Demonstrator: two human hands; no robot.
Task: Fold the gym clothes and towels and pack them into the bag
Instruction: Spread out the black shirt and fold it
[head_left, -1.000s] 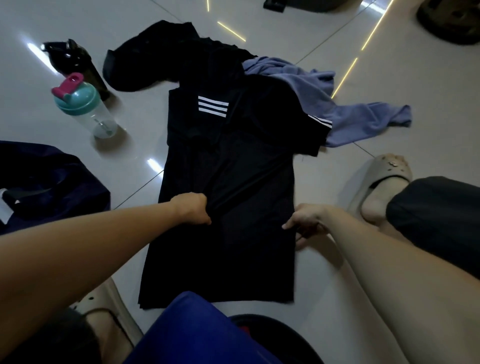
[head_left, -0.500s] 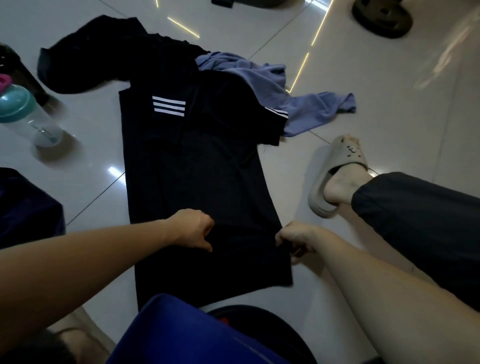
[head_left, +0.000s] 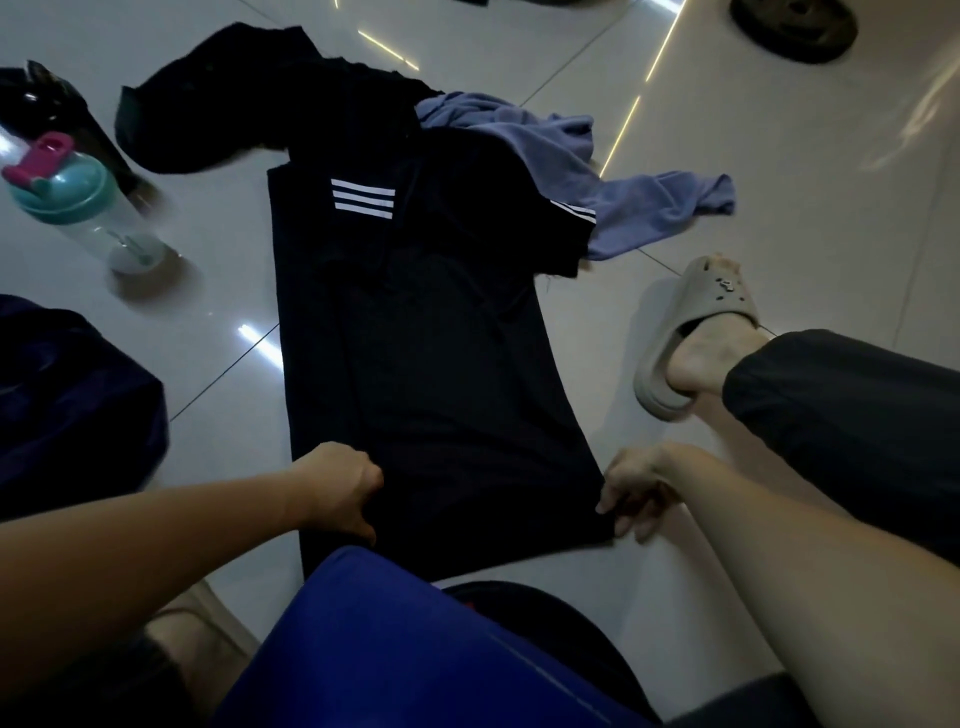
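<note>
A black shirt (head_left: 436, 364) with three white stripes lies flat on the tiled floor, folded into a long strip. My left hand (head_left: 340, 488) grips its near hem on the left side. My right hand (head_left: 631, 491) pinches the near right corner of the same hem. Behind the shirt a lilac towel (head_left: 613, 176) lies crumpled, partly under the shirt's sleeve. Another black garment (head_left: 218, 109) is bunched at the far left. The dark navy bag (head_left: 67, 405) sits on the floor to the left.
A clear shaker bottle (head_left: 78, 202) with a teal lid stands at the left, a black bottle (head_left: 47, 98) behind it. My slippered foot (head_left: 696, 332) rests right of the shirt. A dark weight plate (head_left: 792, 26) lies far right. My blue top (head_left: 415, 649) fills the bottom.
Both hands have slid down to the shirt's near hem, and the hem has been drawn toward me. The camera shifted, bringing the bottles and bag back into view.
</note>
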